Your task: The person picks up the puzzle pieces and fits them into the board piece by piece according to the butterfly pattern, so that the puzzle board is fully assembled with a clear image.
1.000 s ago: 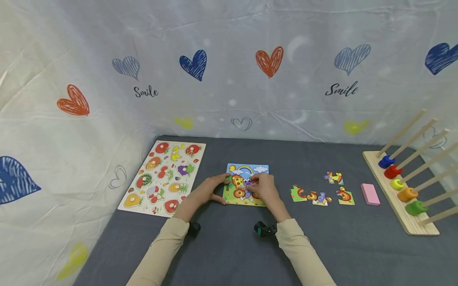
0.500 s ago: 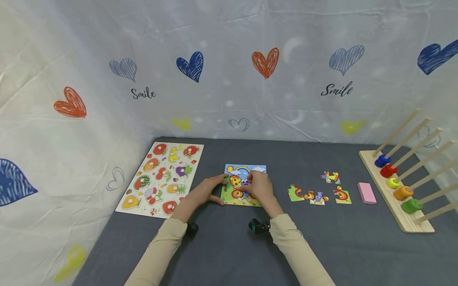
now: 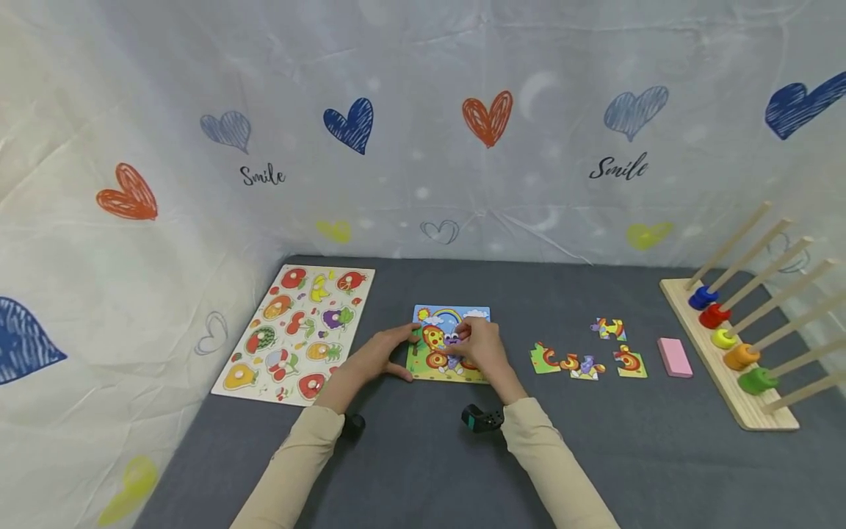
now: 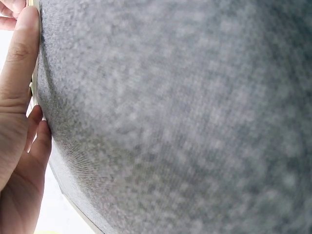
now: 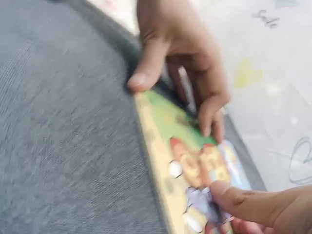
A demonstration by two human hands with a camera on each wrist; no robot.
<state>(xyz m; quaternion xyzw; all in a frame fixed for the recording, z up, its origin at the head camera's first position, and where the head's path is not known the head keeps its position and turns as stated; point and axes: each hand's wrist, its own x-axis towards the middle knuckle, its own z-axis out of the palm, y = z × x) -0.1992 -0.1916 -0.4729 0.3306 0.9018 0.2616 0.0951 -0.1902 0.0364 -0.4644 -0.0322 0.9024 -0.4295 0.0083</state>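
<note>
A colourful butterfly puzzle board lies between the hands in the head view. My left hand is spread along its left side, the thumb at the near corner and the fingertips farther up the edge. The right wrist view shows this left hand with its fingers bent down at the board. With thumb and fingers, my right hand pinches a puzzle piece with part of the purple butterfly on it, low over the middle of the board. The hand covers much of the board's right side.
Several loose puzzle pieces lie to the right, near a pink block. Farther right stands a wooden peg rack with coloured rings. A fruit puzzle board lies at left. A printed curtain hangs behind the table.
The head view has shifted slightly. My right hand has made small movements over the same part of the board. My left hand has kept its place at the board's edge.
</note>
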